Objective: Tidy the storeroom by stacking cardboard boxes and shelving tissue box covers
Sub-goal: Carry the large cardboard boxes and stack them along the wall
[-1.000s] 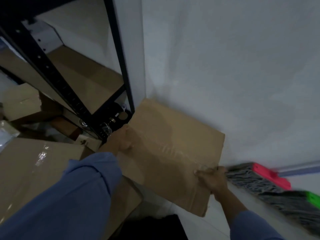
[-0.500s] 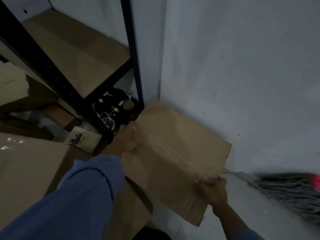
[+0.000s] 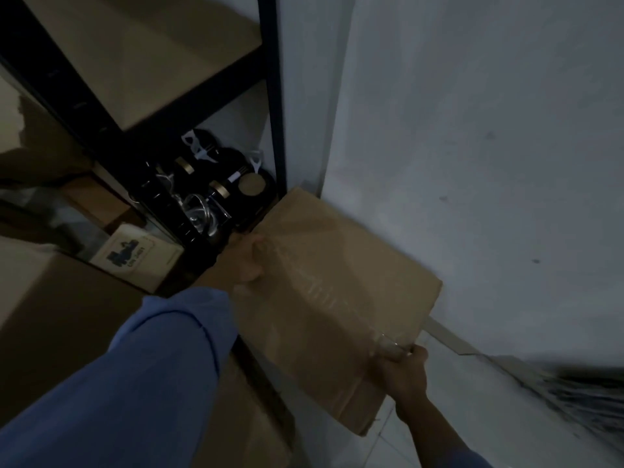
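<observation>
Here, pale wall (image 3: 472, 163), tiled floor (image 3: 472, 400), cardboard box (image 3: 337, 282).

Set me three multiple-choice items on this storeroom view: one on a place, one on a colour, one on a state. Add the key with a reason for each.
1. Where is the cardboard box?
A. right of the black rack, close by the wall
B. on the rack's top shelf
C. inside another box

2. What colour is the sleeve on the left arm?
A. red
B. blue
C. yellow

3. How is the box held?
A. by no hand
B. by one hand only
C. by the left hand and the right hand, at opposite edges

Key: 1 A, its far corner lies beside the rack's post, near the wall. 2 B, the sleeve shows blue. 3 C, each hand grips an edge.
</observation>
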